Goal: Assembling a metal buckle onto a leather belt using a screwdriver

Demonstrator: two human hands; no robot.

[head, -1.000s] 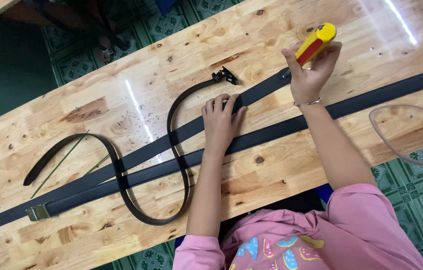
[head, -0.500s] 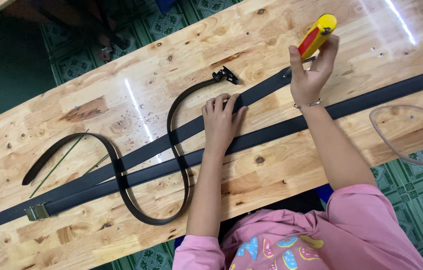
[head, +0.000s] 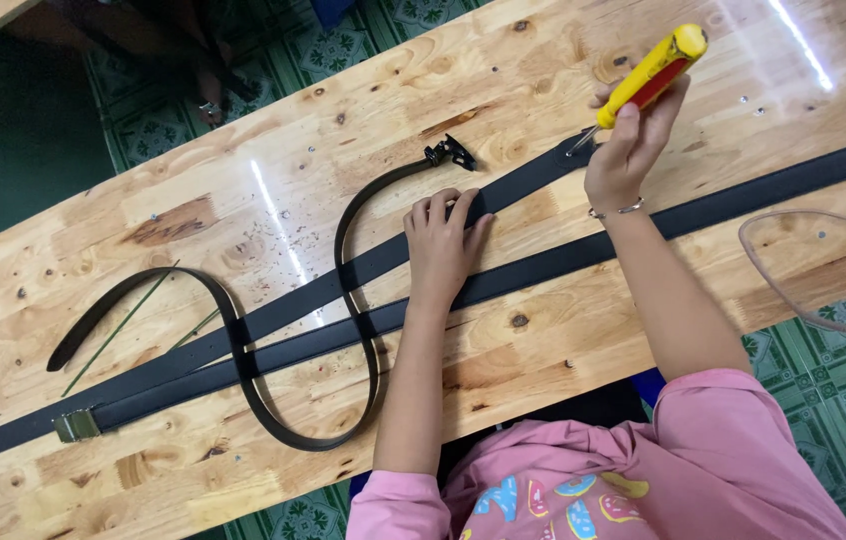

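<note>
head view: the screwdriver's (head: 651, 72) metal tip is thin and hard to make out where it meets the upper black belt (head: 363, 270); both long belts run off the table's (head: 543, 60) left edge, the lower belt (head: 543, 265) off the right edge too. right hand (head: 628, 150) closed around the yellow-and-red handle. left hand (head: 446, 238) flat, fingers spread, pressing the upper belt mid-table, gripping nothing. a third belt (head: 243, 350) curls in loops across both. since earlier: screwdriver raised and tilted more upright; left hand unmoved.
</note>
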